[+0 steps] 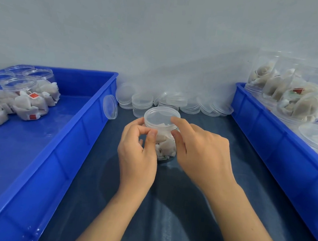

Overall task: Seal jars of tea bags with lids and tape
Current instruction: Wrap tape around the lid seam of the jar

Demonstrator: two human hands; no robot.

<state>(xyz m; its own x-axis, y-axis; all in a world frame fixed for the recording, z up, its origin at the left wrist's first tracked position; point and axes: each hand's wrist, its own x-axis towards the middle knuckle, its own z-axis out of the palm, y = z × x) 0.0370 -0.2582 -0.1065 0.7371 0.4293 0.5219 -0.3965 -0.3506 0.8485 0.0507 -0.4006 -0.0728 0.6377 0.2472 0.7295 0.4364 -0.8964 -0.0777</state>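
Note:
A clear plastic jar point(166, 147) filled with white tea bags stands upright on the dark table, in the middle. A translucent lid point(159, 118) sits on its mouth. My left hand point(137, 149) curls round the jar's left side just under the lid. My right hand point(199, 148) holds the lid from the right, index finger lying on its top and thumb against its rim. No tape is in view.
A pile of loose lids point(174, 102) lies against the wall behind the jar; one lid point(110, 106) leans on the left blue crate point(88, 133), which holds open jars of tea bags point(21, 98). The right blue crate point(267, 132) holds lidded jars point(289, 92).

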